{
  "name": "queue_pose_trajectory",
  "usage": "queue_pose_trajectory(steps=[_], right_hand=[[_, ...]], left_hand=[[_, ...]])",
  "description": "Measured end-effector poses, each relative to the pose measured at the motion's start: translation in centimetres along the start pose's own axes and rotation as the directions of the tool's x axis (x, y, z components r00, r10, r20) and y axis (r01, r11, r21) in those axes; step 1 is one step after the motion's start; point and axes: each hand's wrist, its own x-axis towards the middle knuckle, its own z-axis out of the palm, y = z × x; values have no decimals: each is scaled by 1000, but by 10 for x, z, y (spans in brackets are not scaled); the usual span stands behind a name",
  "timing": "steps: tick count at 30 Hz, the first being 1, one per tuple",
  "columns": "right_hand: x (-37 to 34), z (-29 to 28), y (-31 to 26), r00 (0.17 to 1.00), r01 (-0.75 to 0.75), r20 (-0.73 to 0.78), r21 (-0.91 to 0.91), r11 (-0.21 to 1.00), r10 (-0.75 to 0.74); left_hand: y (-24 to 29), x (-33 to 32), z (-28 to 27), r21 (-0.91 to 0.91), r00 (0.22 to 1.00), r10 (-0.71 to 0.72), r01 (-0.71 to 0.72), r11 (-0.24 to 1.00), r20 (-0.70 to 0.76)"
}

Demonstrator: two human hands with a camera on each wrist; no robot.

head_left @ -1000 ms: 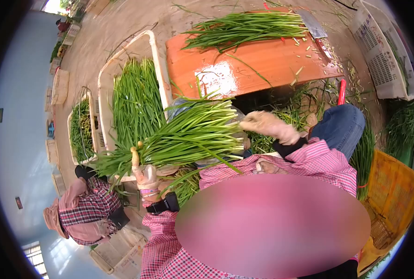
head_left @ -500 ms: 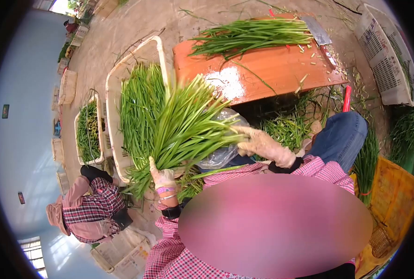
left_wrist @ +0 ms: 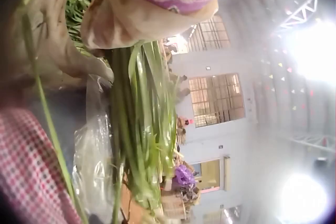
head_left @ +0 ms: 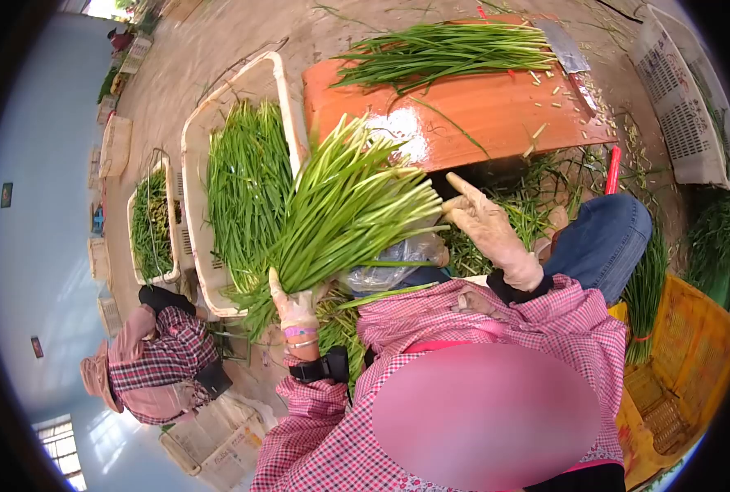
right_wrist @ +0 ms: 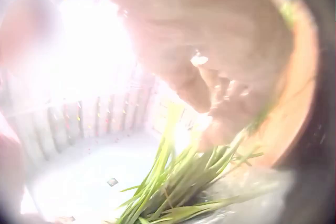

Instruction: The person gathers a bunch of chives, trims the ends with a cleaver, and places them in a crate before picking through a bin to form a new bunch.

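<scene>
A loose bunch of long green garlic chives (head_left: 344,209) lies slantwise in front of the body, its pale stem ends fanned toward the right. My gloved left hand (head_left: 296,310) grips it near the leafy end, thumb up along the leaves. In the left wrist view, flat leaves (left_wrist: 142,124) extend out below the gloved hand (left_wrist: 147,16). My gloved right hand (head_left: 496,234) is at the stem ends with its fingers extended. Those fingertips overlap the stems (right_wrist: 199,176) in the right wrist view, which is blurred by glare. A clear plastic bag (head_left: 393,266) lies under the bunch.
A white crate (head_left: 188,156) of chives stands to the left. Ahead is an orange board (head_left: 340,107) bearing another chive pile (head_left: 455,53) and a cleaver (head_left: 565,51). White (head_left: 664,90) and yellow (head_left: 701,328) crates stand right. Another person (head_left: 156,361) sits at left.
The bunch has swung from nearly level to slanting up toward the board, its stem ends spreading out. My right hand has moved against the stem ends, then slightly away.
</scene>
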Motion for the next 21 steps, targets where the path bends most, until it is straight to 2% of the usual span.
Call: queue_pose_trajectory(steps=[1,2,3,4,5,6,7,8,9,10,11,12,13,14,15,16,17,18,19,20,21], right_hand=[[1,-1,9,995,95,-4,-172,980,-97],[2,-3,21,982,183,14,-340,922,-190],[2,-1,21,961,263,56,-492,830,-271],[0,5,23,974,224,83,-487,844,-210],[-1,13,24,982,188,84,-588,787,-172],[0,24,25,983,181,94,-557,811,-155],[2,32,30,985,175,101,-526,832,-144],[6,35,41,985,46,171,-404,914,26],[5,35,32,982,94,188,-400,912,-18],[6,31,25,978,127,198,-300,945,-68],[4,26,18,973,151,204,-198,968,-110],[-5,24,-12,986,159,84,-269,950,-141],[-12,20,-28,975,168,178,-188,968,-134],[-19,14,-39,953,168,272,-103,980,-134],[-24,13,-44,921,157,363,-14,987,-142],[-28,16,-45,912,104,400,-12,994,-91],[-29,16,-25,913,56,409,-104,993,-9],[-25,17,8,930,98,368,-284,954,14],[-24,18,31,947,121,320,-455,882,35],[-26,16,34,939,113,335,-508,854,76],[-26,16,35,929,108,350,-558,823,116]], left_hand=[[18,-3,9,-388,959,-264,283,877,103],[28,-3,15,-667,845,-449,515,538,291],[24,-1,13,-542,899,-367,436,718,237],[17,0,6,-389,942,-273,330,860,195],[10,1,-2,-215,971,-167,203,955,172],[8,13,-14,-481,939,-322,340,808,123],[18,10,0,-473,941,-327,328,818,88],[28,6,16,-462,942,-330,317,828,56],[36,5,26,-450,944,-329,303,840,22],[36,15,25,-429,978,-210,189,883,-2],[40,14,18,-473,981,-193,160,867,-21],[69,4,34,-517,983,-178,132,845,-39],[83,-1,44,-563,985,-160,102,820,-56],[81,3,31,-574,996,-19,68,816,90],[71,4,24,-390,1000,0,0,921,0],[57,7,15,-182,996,40,-55,982,-83],[25,22,-2,-246,998,-52,40,968,-42],[-6,37,-18,-304,990,-144,137,943,-1],[-19,42,-15,-486,958,-285,259,834,22],[-31,47,-11,-652,906,-421,345,675,43],[-20,40,13,-735,849,-513,267,623,-126]])
